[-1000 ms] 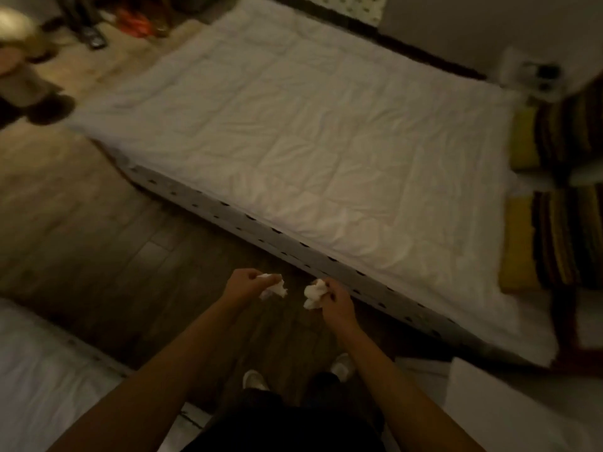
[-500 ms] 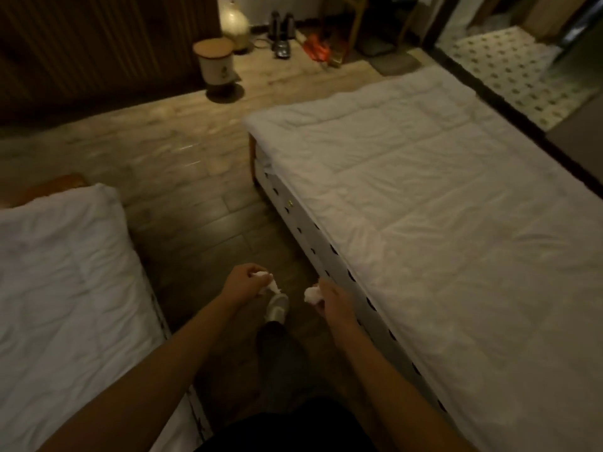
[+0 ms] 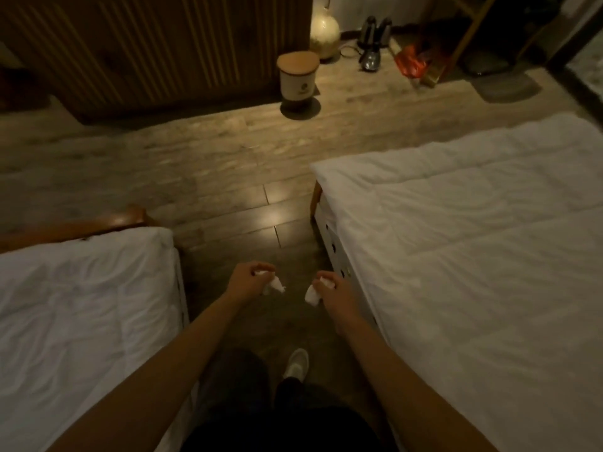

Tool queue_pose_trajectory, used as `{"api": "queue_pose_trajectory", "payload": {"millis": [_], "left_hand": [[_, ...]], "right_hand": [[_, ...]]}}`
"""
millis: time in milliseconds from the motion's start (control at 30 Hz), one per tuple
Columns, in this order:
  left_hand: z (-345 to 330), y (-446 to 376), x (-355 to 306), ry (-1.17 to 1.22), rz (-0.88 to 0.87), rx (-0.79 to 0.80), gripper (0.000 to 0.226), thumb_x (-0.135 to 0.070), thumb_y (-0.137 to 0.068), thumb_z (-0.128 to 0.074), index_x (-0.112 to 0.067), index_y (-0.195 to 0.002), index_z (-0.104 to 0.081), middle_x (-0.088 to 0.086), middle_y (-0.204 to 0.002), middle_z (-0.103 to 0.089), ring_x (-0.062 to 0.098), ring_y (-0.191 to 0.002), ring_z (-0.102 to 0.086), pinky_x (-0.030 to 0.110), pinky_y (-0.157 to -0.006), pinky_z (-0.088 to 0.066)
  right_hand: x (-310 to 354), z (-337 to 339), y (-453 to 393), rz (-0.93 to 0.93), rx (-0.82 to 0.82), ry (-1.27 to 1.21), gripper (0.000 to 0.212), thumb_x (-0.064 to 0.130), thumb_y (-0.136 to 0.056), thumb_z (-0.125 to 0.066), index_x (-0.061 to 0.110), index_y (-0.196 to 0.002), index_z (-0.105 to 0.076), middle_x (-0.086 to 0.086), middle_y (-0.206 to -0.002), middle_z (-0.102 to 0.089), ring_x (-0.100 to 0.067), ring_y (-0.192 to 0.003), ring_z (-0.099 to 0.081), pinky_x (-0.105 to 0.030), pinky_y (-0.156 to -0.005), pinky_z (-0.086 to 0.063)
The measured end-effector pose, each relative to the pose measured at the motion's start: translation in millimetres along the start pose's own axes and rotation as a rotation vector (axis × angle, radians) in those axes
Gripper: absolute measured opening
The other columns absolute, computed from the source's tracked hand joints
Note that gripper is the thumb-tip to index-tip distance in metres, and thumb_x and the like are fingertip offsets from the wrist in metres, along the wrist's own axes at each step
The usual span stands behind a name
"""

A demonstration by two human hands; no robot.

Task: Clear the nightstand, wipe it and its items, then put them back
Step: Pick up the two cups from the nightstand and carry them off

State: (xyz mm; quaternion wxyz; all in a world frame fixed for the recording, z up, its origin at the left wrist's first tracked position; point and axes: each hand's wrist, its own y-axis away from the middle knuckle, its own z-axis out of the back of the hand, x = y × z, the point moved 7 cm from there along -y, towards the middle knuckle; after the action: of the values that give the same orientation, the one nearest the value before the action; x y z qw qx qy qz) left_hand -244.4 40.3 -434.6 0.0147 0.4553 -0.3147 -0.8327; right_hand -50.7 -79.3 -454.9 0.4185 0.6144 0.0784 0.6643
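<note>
Tissue wads, two: one (image 3: 273, 284) pinched in the left hand (image 3: 246, 279), one (image 3: 312, 293) pinched in the right hand (image 3: 336, 290), above the floor (image 3: 228, 151) between two beds. Nightstand: not in view. Likely bound for the lidded bin (image 3: 297, 80); keep both pinches tight while walking.

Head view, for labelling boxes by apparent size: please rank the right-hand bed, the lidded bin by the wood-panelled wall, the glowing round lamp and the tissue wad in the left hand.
1. Right-hand bed.
2. Lidded bin.
3. Glowing lamp, only slightly smaller than the bin and cut off at the top, so unsure.
4. Tissue wad in the left hand.
</note>
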Motion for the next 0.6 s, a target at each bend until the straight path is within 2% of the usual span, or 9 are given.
{"api": "queue_pose_trajectory", "payload": {"millis": [133, 267, 367, 400, 467, 533, 600], "left_hand": [[27, -61, -20, 0.095, 0.078, -0.036, 0.019, -0.009, -0.096, -0.061, -0.008, -0.113, -0.069, 0.01, -0.108, -0.065, 0.017, -0.085, -0.063, 0.02, -0.059, -0.05], [59, -144, -38, 0.215, 0.146, -0.089, 0.015, -0.004, -0.094, -0.061, -0.005, -0.105, -0.07, 0.016, -0.103, -0.067, 0.023, -0.086, -0.066, 0.021, -0.052, -0.053], [87, -228, -61, 0.25, 0.162, -0.102, 0.018, 0.0, -0.092, -0.061, -0.001, -0.108, -0.07, 0.018, -0.103, -0.066, 0.025, -0.088, -0.064, 0.033, -0.069, -0.057], [96, -247, -69, 0.239, 0.165, -0.1, 0.018, 0.0, -0.092, -0.062, -0.001, -0.108, -0.071, 0.016, -0.102, -0.066, 0.025, -0.089, -0.063, 0.036, -0.072, -0.056], [117, -291, -90, 0.239, 0.178, -0.086, 0.015, -0.001, -0.091, -0.063, -0.006, -0.103, -0.071, 0.014, -0.098, -0.066, 0.023, -0.082, -0.062, 0.034, -0.066, -0.055], [136, -331, -115, 0.267, 0.184, -0.055, 0.012, -0.004, -0.092, -0.063, -0.011, -0.099, -0.069, 0.015, -0.096, -0.066, 0.019, -0.073, -0.061, 0.033, -0.064, -0.054], [159, -380, -146, 0.281, 0.173, -0.037, 0.012, -0.006, -0.092, -0.063, -0.013, -0.1, -0.07, 0.013, -0.093, -0.067, 0.019, -0.074, -0.062, 0.035, -0.07, -0.056]], "right_hand": [[57, -19, -66, 0.023, 0.063, -0.001, 0.027, 0.02, -0.094, -0.066, 0.023, -0.12, -0.061, -0.001, -0.119, -0.059, -0.013, -0.101, -0.059, -0.014, -0.065, -0.049], [112, -45, -149, 0.048, 0.083, 0.029, 0.029, 0.019, -0.095, -0.066, 0.021, -0.123, -0.06, 0.001, -0.117, -0.061, -0.01, -0.099, -0.061, -0.016, -0.068, -0.052], [161, -68, -219, 0.051, 0.086, 0.002, 0.035, 0.013, -0.095, -0.063, 0.015, -0.13, -0.058, 0.004, -0.108, -0.063, -0.012, -0.096, -0.065, -0.024, -0.071, -0.059], [175, -71, -232, 0.049, 0.084, -0.007, 0.034, 0.01, -0.096, -0.062, 0.012, -0.13, -0.058, 0.003, -0.106, -0.063, -0.012, -0.092, -0.067, -0.023, -0.066, -0.059], [210, -80, -264, 0.024, 0.065, -0.018, 0.03, 0.005, -0.096, -0.06, 0.009, -0.126, -0.058, -0.002, -0.103, -0.065, -0.009, -0.08, -0.069, -0.017, -0.054, -0.055], [246, -86, -294, 0.035, 0.039, 0.003, 0.028, 0.005, -0.096, -0.061, 0.01, -0.123, -0.06, -0.009, -0.107, -0.066, -0.009, -0.082, -0.066, -0.014, -0.052, -0.052], [291, -93, -334, 0.073, 0.018, -0.006, 0.024, 0.005, -0.095, -0.062, 0.011, -0.119, -0.062, -0.014, -0.111, -0.067, -0.014, -0.088, -0.066, -0.017, -0.054, -0.054]]}}
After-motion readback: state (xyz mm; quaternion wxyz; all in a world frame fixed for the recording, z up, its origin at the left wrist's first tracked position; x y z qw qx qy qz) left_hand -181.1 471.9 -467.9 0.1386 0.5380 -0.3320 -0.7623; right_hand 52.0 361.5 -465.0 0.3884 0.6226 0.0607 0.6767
